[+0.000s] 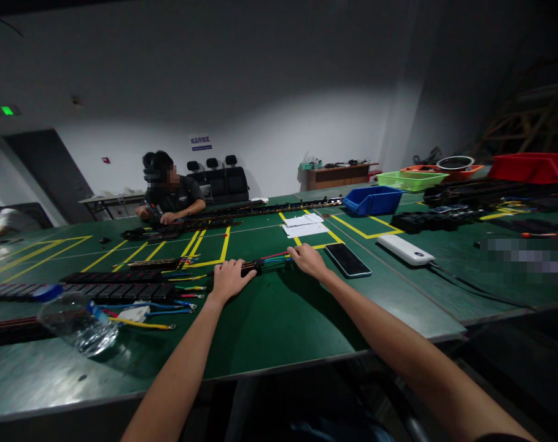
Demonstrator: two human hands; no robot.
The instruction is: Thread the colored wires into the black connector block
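Note:
In the head view my left hand [231,280] lies over a slim dark bar [250,267], its fingers curled round it and the thumb along the near side. Red and blue-green wires [274,258] run rightward from the bar's end. My right hand [307,260] closes on the far ends of these wires; its fingertips partly hide them. To the left, several similar black bar assemblies [117,291] lie side by side, with yellow, red and blue lugged leads [161,307] at their right ends. The part of the bar under my left hand is hidden.
A water bottle [78,324] lies tilted at the left front. Right of my right hand are a phone [348,260] and a white power bank [405,249] with a cable. Papers [305,225] and a blue bin [373,199] sit beyond. Across the table a person [172,190] works.

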